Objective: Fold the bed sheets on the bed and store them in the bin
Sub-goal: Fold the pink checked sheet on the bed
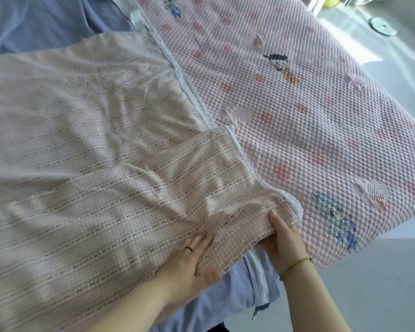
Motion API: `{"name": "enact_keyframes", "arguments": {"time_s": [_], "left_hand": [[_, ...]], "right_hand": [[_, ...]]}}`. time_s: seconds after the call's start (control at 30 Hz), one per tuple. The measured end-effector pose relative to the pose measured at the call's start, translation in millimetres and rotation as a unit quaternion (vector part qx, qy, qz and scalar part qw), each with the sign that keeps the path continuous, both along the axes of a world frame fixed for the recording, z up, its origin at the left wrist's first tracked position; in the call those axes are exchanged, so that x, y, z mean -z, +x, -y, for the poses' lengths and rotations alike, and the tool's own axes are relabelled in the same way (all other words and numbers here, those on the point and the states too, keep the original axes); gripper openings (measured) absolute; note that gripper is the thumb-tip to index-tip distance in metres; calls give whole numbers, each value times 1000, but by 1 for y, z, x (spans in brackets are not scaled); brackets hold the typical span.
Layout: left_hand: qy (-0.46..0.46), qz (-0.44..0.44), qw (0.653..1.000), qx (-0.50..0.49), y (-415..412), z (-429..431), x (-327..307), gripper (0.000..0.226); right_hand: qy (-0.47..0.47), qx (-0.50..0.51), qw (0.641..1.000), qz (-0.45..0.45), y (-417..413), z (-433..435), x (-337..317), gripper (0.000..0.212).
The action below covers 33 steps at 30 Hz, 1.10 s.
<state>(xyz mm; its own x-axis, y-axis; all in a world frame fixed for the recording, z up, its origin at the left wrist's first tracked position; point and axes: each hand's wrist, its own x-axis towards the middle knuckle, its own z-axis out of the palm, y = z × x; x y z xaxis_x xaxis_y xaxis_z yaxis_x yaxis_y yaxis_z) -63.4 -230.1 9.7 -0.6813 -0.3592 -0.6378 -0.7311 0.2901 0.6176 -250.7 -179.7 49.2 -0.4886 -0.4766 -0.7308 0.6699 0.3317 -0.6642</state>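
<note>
Left hand (192, 257) lay flat, fingers straight, on the pink gingham sheet (106, 152) while right hand (285, 243), just right of it, pinched the near-right corner, thumb on top, cloth running long toward far-left, quilted pad (297, 92) showing right.

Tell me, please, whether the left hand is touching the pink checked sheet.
Touching. The head view shows the left hand resting flat, palm down, directly on the pink checked sheet, with no gap between them.
</note>
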Motion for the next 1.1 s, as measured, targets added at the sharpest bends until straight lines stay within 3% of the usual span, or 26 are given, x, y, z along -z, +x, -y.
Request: {"name": "enact_keyframes", "arguments": {"time_s": [0.1,0.17,0.27,0.37,0.5,0.7,1.0,1.1], "left_hand": [[42,20,998,-30,12,13,-24,109],[-45,41,998,-32,20,18,-37,82],[-175,87,980,-40,47,23,-45,64],[-201,150,966,-61,100,31,-49,52],[-205,181,935,-225,171,43,-62,20],[-276,112,845,-443,198,92,-95,31],[-446,111,779,-427,213,278,-143,29],[-524,111,744,-400,210,356,-145,29]], "right_hand": [[-55,14,998,-24,9,21,-16,17],[-77,19,996,-45,16,34,-26,17],[-112,41,991,-61,26,50,-38,18],[-138,59,987,-65,33,64,-50,16],[-167,47,983,-66,47,91,-68,18],[-223,35,971,-80,66,152,-101,15],[-271,-37,958,-84,73,299,-128,13],[-285,-68,953,-77,71,366,-119,27]]}}
